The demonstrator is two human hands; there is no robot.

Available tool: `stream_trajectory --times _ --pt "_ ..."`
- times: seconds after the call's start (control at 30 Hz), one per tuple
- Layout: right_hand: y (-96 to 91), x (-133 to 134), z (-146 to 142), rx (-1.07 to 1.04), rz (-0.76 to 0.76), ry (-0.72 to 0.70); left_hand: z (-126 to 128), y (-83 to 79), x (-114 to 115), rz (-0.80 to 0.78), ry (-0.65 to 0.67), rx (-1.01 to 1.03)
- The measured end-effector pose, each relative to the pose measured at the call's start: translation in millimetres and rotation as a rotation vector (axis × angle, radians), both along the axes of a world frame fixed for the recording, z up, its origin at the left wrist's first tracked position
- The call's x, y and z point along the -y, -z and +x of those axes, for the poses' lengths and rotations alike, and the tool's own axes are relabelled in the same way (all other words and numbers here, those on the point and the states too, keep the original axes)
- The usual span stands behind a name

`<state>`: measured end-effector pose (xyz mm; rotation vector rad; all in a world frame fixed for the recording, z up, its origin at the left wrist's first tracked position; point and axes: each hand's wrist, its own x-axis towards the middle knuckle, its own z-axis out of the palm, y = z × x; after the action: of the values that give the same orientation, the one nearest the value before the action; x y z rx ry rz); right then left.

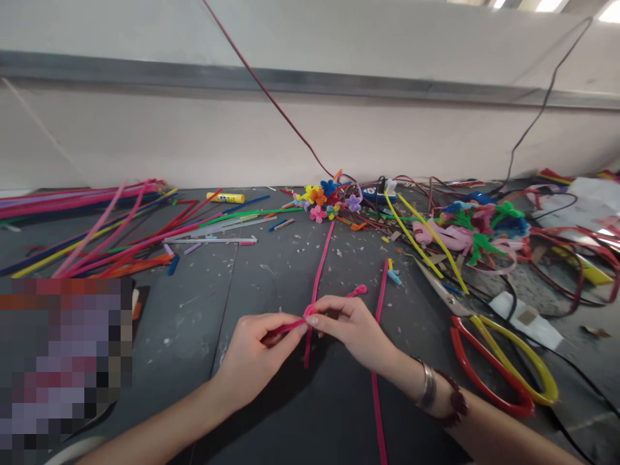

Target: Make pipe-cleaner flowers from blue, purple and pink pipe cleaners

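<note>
My left hand (254,356) and my right hand (351,329) meet over the dark grey table (194,336), their fingers pinching a pink pipe cleaner (314,278) at a twisted knot. One length of it rises up the table from the knot, and a short end runs into my left fingers. A small pink loop (357,290) sticks out past my right hand. A second pink pipe cleaner (380,381) lies on the table just to the right, passing beneath my right wrist. A silver bangle (426,385) and a dark beaded bracelet (456,403) circle my right wrist.
Loose pipe cleaners (97,223) spread across the left, near a yellow glue stick (225,197). Small pipe-cleaner flowers (323,200) and tangled wires lie at the back. Scissors (443,287) with red and yellow handles lie right of my hands. A pixelated patch (62,361) covers the lower left.
</note>
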<state>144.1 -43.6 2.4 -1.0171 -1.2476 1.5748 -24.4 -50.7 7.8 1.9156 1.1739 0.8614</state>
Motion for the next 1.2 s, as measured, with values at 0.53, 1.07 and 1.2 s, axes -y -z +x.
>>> stream_trajectory --times 0.53,1.07,1.2 --pt "-0.7 0.1 4.1 -0.227 -0.079 -0.100 -3.7 0.6 -4.2 -0.801 0.128 0.479" --pt "-1.7 -0.3 3.5 -0.109 -0.017 -0.017 -1.1 -0.1 4.5 -0.042 0.030 -0.012" --pt "-0.7 -2.1 2.6 -0.082 0.010 0.016 -3.6 1.5 5.3 0.193 -0.026 -0.052"
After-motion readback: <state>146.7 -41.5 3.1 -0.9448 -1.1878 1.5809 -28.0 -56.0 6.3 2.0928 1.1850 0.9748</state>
